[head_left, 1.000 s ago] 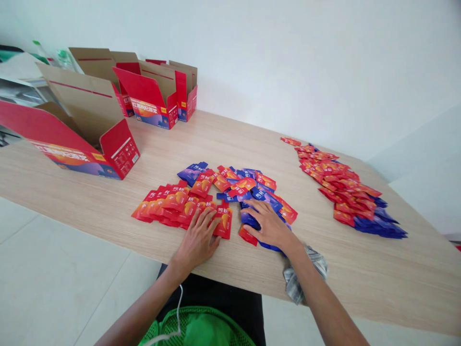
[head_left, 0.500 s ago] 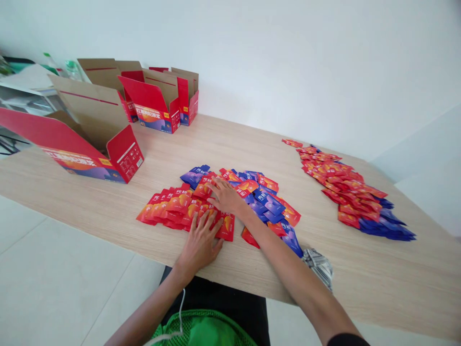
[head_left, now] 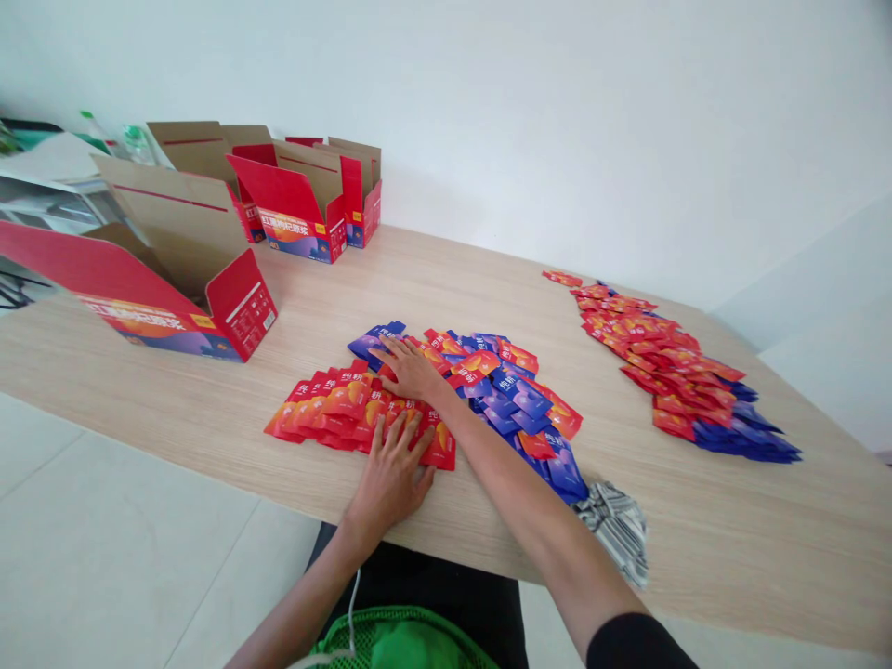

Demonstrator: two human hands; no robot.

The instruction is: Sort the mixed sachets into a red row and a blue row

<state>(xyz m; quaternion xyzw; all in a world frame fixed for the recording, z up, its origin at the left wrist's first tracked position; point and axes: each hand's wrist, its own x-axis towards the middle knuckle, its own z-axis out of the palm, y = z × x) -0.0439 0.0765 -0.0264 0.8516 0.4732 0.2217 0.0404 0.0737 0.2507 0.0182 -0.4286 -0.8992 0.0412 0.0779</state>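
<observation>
My left hand lies with its fingers spread on the near edge of a row of overlapping red pouches with orange fruit prints. My right hand reaches across just beyond it, fingers stretched out and palm down. Its fingertips touch the pouches where the red row meets some blue pouches; whether they press on red or blue ones I cannot tell. Under and beside my right forearm spreads a mixed heap of red and blue pouches.
Several open red cartons stand at the left and back left of the wooden table. A long pile of red and blue pouches lies at the right. A crumpled striped cloth is by my right forearm. The wall borders the far side.
My right hand has slid left and slightly away from me over the pouches, now reaching the blue ones. My left hand stays nearly in place. The view has shifted slightly.
</observation>
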